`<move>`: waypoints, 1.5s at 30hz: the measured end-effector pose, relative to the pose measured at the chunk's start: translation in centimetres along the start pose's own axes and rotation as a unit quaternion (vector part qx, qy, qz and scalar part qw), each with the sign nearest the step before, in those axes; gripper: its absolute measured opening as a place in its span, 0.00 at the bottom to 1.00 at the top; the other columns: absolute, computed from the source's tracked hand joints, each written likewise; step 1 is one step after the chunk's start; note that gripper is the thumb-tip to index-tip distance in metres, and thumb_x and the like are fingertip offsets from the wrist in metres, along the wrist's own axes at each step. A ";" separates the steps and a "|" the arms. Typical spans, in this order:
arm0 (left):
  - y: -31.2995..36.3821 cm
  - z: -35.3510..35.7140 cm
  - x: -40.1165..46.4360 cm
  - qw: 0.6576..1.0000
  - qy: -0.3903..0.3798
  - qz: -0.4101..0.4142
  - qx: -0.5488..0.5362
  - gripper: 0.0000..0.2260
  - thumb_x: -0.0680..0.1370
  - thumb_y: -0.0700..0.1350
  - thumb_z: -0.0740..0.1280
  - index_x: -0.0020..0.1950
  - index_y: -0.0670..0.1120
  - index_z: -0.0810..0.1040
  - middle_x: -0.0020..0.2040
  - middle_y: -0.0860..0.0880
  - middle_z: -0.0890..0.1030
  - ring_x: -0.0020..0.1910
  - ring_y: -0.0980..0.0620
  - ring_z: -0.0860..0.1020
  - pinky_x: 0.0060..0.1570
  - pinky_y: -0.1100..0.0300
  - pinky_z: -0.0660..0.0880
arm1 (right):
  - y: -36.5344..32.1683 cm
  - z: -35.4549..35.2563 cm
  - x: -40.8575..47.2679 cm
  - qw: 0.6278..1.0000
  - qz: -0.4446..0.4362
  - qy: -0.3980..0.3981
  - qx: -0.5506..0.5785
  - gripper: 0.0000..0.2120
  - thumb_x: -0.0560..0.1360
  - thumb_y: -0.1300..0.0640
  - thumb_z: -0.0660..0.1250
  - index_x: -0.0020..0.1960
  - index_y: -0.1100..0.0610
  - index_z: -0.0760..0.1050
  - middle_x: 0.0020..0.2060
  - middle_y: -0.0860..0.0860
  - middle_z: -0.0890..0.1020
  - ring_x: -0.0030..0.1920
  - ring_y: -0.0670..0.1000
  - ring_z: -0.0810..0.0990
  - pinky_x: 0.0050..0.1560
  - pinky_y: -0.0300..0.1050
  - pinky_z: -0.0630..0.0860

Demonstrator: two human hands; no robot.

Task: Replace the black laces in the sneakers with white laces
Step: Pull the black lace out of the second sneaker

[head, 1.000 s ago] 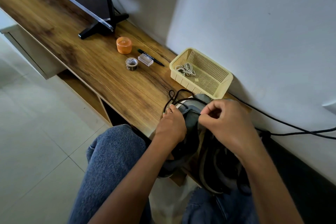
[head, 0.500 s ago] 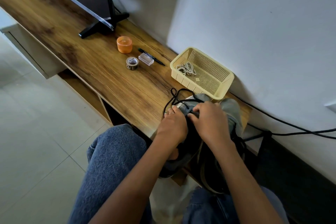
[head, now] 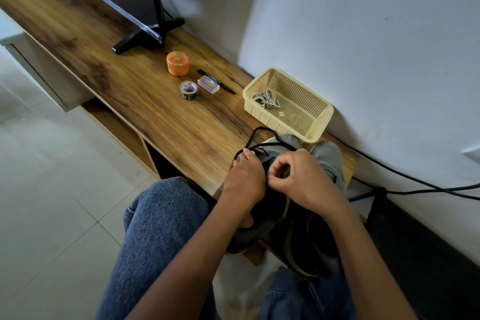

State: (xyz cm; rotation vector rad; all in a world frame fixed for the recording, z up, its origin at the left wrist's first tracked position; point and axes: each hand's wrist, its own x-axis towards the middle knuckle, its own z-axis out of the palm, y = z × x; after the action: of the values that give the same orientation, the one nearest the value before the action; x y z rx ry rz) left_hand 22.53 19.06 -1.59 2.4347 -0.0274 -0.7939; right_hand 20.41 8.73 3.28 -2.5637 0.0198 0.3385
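Wooden bench (head: 155, 101) against a white wall; no writing legible anywhere. Left hand (head: 242, 182) grips the grey sneaker (head: 279, 149) at the bench's near end, right hand (head: 301, 179) pinches its black lace (head: 253, 138). White laces (head: 265, 98) lie in the yellow basket (head: 315, 125).

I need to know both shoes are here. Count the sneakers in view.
2. One sneaker lies on the table edge under both hands; the second sneaker sits right beside it, nearer the wall, partly hidden by the right hand.

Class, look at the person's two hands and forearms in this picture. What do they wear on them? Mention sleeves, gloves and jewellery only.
Both forearms are bare to the frame edge: no sleeves and no gloves show. The left hand wears a thin, pale ring on one finger. The right hand shows no ring or band. No watch or bracelet shows on either wrist.
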 end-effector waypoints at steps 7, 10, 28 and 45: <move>0.1 -0.2 -0.3 1.000 -0.008 0.008 -0.006 0.29 0.81 0.34 0.53 0.78 0.36 0.42 0.79 0.39 0.50 0.76 0.42 0.56 0.72 0.53 0.59 | -0.6 -3.3 -2.7 0.995 0.017 -0.041 -0.085 0.07 0.71 0.52 0.69 0.34 0.47 0.78 0.37 0.41 0.81 0.52 0.43 0.73 0.62 0.53 0.63; 0.1 -0.1 -0.2 1.000 -0.018 0.011 -0.009 0.29 0.81 0.35 0.54 0.78 0.36 0.42 0.79 0.39 0.49 0.77 0.42 0.55 0.73 0.53 0.58 | -0.4 -2.4 -1.6 0.977 0.080 0.052 -0.192 0.06 0.75 0.51 0.66 0.40 0.44 0.77 0.46 0.40 0.79 0.62 0.48 0.67 0.61 0.53 0.56; 0.0 -0.1 0.0 1.000 -0.002 0.002 -0.003 0.29 0.80 0.33 0.54 0.78 0.37 0.44 0.76 0.38 0.59 0.74 0.40 0.62 0.69 0.52 0.64 | 1.6 2.2 2.7 0.990 0.078 0.074 -0.086 0.07 0.73 0.55 0.68 0.37 0.50 0.77 0.34 0.45 0.78 0.53 0.52 0.75 0.56 0.48 0.64; 0.2 -0.1 -0.6 0.998 0.031 0.054 -0.010 0.32 0.79 0.33 0.57 0.79 0.40 0.43 0.78 0.43 0.37 0.77 0.39 0.48 0.73 0.50 0.58 | 1.2 1.5 1.9 0.983 0.087 0.079 -0.144 0.10 0.75 0.47 0.67 0.53 0.50 0.79 0.48 0.48 0.82 0.59 0.54 0.73 0.57 0.51 0.68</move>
State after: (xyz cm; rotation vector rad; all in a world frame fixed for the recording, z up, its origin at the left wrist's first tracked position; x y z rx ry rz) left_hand 22.13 19.07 -1.17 2.4160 -0.1250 -0.6682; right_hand 21.83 8.58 0.92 -2.8790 0.2729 0.2146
